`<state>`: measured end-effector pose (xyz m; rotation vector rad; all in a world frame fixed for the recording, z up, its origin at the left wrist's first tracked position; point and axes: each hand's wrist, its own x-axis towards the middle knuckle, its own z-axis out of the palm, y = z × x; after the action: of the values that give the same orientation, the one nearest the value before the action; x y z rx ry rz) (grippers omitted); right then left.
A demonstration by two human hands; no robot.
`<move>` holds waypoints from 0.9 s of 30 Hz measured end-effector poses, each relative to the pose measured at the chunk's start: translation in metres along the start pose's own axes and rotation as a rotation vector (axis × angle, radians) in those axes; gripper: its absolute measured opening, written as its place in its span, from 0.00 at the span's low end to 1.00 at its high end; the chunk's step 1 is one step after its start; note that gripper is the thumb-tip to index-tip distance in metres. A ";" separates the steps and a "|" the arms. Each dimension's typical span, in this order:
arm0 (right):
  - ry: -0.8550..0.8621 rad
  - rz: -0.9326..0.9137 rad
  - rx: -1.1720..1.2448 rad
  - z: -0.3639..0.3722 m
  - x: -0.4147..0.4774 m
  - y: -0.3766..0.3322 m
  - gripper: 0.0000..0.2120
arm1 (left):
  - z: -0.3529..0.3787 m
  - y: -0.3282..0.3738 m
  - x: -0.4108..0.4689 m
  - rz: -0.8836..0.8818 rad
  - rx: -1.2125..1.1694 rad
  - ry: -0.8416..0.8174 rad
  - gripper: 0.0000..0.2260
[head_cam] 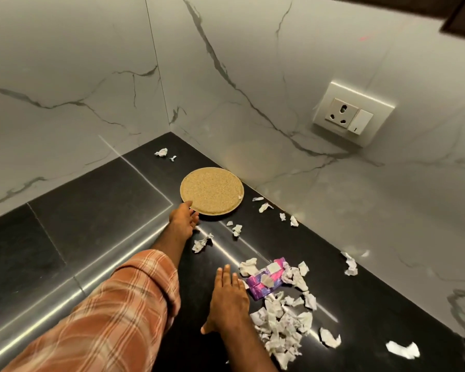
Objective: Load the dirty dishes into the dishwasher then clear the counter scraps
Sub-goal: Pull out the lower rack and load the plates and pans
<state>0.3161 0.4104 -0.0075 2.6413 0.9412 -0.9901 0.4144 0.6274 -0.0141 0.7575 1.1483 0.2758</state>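
Right hand: your right hand (228, 299) lies flat on the black counter (91, 210), fingers straight and released; it holds nothing
Scrap pile: torn paper scraps (279, 326) are heaped just beside that hand, on its right; they touch a purple wrapper (263, 281)
Left arm: your checked sleeve (113, 312) stretches forward
Left hand: your left hand (183, 218) grasps the near rim of the round cork mat (212, 190); thumb on top, fingers curled at the edge
Cork mat: on the counter, near the wall corner
Loose scraps: small pieces (236, 229) lie between mat and pile; two more (161, 152) in the far corner
Wall: a socket plate (353, 114) on the marble
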 end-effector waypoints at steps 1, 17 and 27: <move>-0.002 -0.012 0.018 -0.001 0.001 0.004 0.67 | 0.006 0.000 -0.003 -0.001 -0.009 -0.011 0.07; 0.470 -0.136 1.375 0.013 -0.110 0.085 0.13 | -0.083 -0.027 -0.194 0.210 0.019 -0.405 0.18; 0.344 -0.127 2.485 0.037 -0.218 0.047 0.42 | -0.166 -0.042 -0.250 1.644 1.149 -0.802 0.16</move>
<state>0.1986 0.2507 0.1004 3.9509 -1.6684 -2.9872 0.1559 0.5229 0.1040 2.4578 -0.4698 0.5640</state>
